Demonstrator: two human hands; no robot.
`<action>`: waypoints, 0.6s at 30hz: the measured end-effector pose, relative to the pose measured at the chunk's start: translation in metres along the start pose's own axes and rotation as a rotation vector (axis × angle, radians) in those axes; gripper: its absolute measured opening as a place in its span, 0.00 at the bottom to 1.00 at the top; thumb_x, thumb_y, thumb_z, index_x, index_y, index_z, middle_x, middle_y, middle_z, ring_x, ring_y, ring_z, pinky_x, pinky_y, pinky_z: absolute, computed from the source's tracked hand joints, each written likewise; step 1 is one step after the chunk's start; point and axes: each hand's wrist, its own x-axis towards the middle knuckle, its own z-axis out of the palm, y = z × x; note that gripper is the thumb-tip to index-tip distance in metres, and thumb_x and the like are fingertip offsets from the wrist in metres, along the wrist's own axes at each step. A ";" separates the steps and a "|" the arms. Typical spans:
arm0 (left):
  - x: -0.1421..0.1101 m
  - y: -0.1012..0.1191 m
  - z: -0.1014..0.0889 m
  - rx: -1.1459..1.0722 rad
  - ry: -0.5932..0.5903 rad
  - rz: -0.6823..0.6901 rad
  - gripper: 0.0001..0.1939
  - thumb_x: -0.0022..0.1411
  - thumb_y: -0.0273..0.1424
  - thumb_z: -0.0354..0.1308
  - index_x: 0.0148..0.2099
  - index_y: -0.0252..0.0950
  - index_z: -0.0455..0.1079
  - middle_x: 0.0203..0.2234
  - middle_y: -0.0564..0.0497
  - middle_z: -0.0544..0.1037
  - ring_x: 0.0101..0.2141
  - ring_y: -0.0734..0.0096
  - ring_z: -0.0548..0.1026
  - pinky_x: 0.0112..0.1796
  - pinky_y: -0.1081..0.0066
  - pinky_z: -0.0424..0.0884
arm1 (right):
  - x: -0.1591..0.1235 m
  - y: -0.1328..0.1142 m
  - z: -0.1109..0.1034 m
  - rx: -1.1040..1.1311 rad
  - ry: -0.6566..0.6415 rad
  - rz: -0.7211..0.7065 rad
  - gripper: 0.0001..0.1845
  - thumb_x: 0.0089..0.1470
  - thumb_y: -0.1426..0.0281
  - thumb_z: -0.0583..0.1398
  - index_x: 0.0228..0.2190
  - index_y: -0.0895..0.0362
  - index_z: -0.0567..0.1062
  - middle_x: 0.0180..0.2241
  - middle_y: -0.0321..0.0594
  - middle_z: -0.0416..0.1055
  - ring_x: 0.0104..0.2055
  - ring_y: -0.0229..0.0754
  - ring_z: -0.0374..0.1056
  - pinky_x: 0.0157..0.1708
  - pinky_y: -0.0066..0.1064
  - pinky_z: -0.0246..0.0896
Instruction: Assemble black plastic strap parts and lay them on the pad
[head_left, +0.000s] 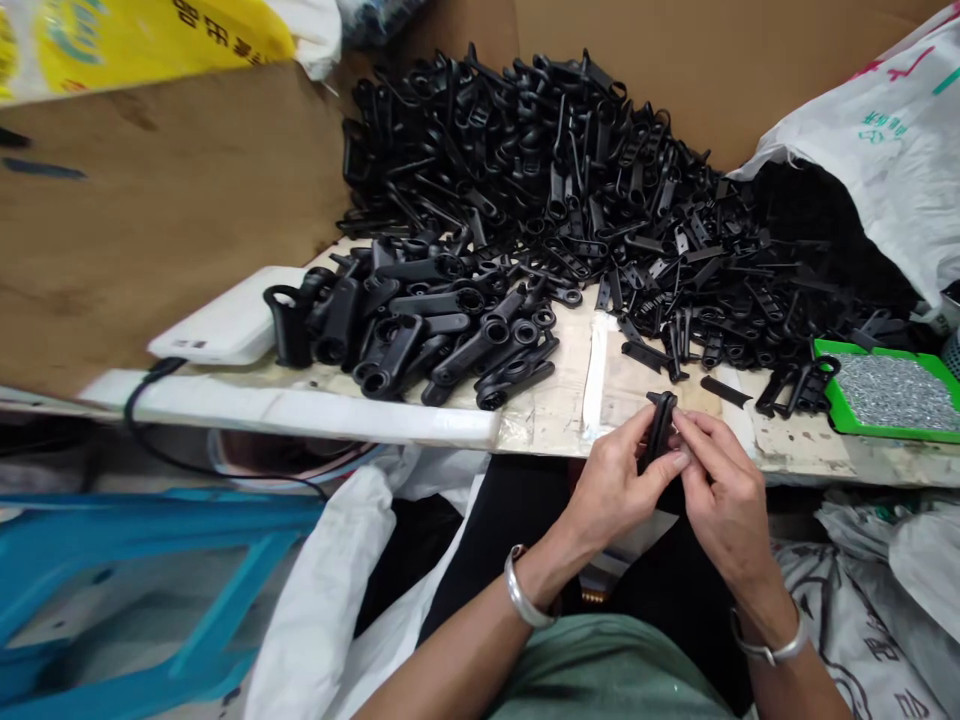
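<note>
Just past the table's front edge, my left hand (615, 485) is closed around a long black plastic part (660, 428), held upright between thumb and fingers. My right hand (726, 495) is closed too, its fingertips pinched together against the right side of that part. Whatever the right fingertips hold, if anything, is hidden. Beyond my hands lies a loose flat black strip (726, 391). Several finished-looking black handle-shaped pieces with ring ends (457, 345) are heaped to the left. Small flat black pieces (712, 260) spread across the right.
A large mound of black ringed parts (510, 140) rises against the cardboard at the back. On the right sits a green tray (832, 405) of small silvery metal pieces (892, 390). A white box with a cable (225, 320) lies left. A blue stool (225, 600) stands below.
</note>
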 end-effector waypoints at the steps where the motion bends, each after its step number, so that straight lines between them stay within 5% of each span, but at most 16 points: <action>1: -0.001 0.001 -0.001 0.006 0.016 0.001 0.16 0.57 0.26 0.63 0.49 0.37 0.75 0.36 0.48 0.79 0.41 0.60 0.76 0.44 0.69 0.70 | 0.000 0.001 -0.001 0.025 -0.014 0.012 0.21 0.60 0.77 0.51 0.51 0.53 0.75 0.46 0.45 0.73 0.48 0.43 0.72 0.48 0.37 0.71; 7: -0.005 0.006 -0.006 0.054 0.047 -0.105 0.13 0.59 0.25 0.59 0.46 0.36 0.77 0.26 0.50 0.78 0.28 0.66 0.74 0.33 0.72 0.68 | 0.009 0.007 -0.006 0.343 -0.048 0.311 0.16 0.60 0.64 0.58 0.48 0.53 0.76 0.46 0.44 0.75 0.45 0.44 0.73 0.45 0.37 0.73; 12: -0.009 0.014 -0.004 0.043 -0.059 -0.124 0.12 0.56 0.24 0.61 0.43 0.35 0.78 0.23 0.51 0.77 0.26 0.68 0.73 0.32 0.72 0.68 | 0.016 0.009 -0.002 0.773 -0.260 0.534 0.23 0.57 0.56 0.60 0.51 0.53 0.73 0.43 0.45 0.77 0.32 0.40 0.73 0.24 0.29 0.70; 18: -0.008 0.008 -0.006 0.148 -0.082 -0.080 0.11 0.56 0.23 0.60 0.41 0.38 0.79 0.21 0.53 0.75 0.22 0.71 0.71 0.28 0.74 0.66 | 0.008 0.007 0.010 0.914 -0.174 0.635 0.15 0.54 0.57 0.63 0.37 0.54 0.76 0.35 0.41 0.78 0.24 0.38 0.70 0.20 0.29 0.67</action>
